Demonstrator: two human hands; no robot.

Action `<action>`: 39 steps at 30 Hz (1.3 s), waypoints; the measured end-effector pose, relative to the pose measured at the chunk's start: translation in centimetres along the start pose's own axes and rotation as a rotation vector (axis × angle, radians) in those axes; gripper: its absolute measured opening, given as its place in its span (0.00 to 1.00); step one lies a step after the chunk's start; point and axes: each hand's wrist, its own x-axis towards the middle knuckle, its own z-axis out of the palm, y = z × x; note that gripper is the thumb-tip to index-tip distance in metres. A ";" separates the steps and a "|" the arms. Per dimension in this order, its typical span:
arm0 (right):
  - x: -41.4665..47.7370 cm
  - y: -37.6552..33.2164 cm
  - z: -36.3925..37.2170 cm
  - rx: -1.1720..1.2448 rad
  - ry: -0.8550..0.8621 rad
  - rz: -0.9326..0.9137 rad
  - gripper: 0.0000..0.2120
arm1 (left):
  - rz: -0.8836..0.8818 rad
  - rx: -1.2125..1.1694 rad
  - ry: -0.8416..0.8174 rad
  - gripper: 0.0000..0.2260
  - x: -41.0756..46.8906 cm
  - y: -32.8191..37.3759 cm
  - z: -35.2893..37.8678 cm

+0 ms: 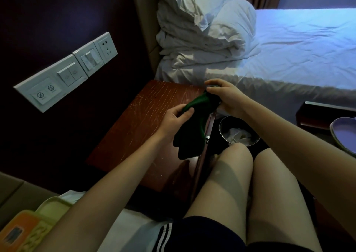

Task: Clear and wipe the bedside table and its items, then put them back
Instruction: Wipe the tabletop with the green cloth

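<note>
The bedside table (138, 124) has a bare, scratched reddish-brown wooden top with nothing standing on it. Above its right front edge I hold a dark green cloth (194, 105) between both hands; it hangs down in dark folds. My left hand (173, 118) pinches the cloth's lower left part. My right hand (223, 95) grips its upper end, fingers curled over it. Whether something is wrapped inside the cloth is hidden.
A small metal bin (238, 134) with crumpled paper stands on the floor right of the table. An unmade bed (289, 45) with white bedding lies behind. Wall switches (67, 72) are at left. A yellow-green tray (44, 215) lies at lower left, a purple plate (344, 132) at right.
</note>
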 end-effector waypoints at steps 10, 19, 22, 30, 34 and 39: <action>-4.2 7.8 3.6 -0.110 -0.252 0.010 0.13 | 0.075 -0.326 0.273 0.06 -2.0 -0.3 1.3; -6.8 9.7 7.1 -0.295 -0.327 -0.138 0.24 | -0.004 0.080 0.625 0.20 -3.1 -3.1 1.9; -6.8 9.6 7.6 -0.220 -0.273 -0.117 0.22 | -0.044 0.058 0.664 0.24 -3.5 -2.9 1.4; -6.0 10.0 9.4 0.053 -0.081 -0.042 0.12 | -0.102 0.049 0.574 0.19 -5.3 -3.3 0.1; -6.1 10.6 10.5 0.028 -0.192 0.020 0.17 | -0.115 0.089 0.561 0.18 -5.9 -3.5 -1.0; -6.1 11.6 10.3 -0.004 -0.286 -0.029 0.15 | -0.141 0.155 0.455 0.20 -7.2 -4.4 -3.8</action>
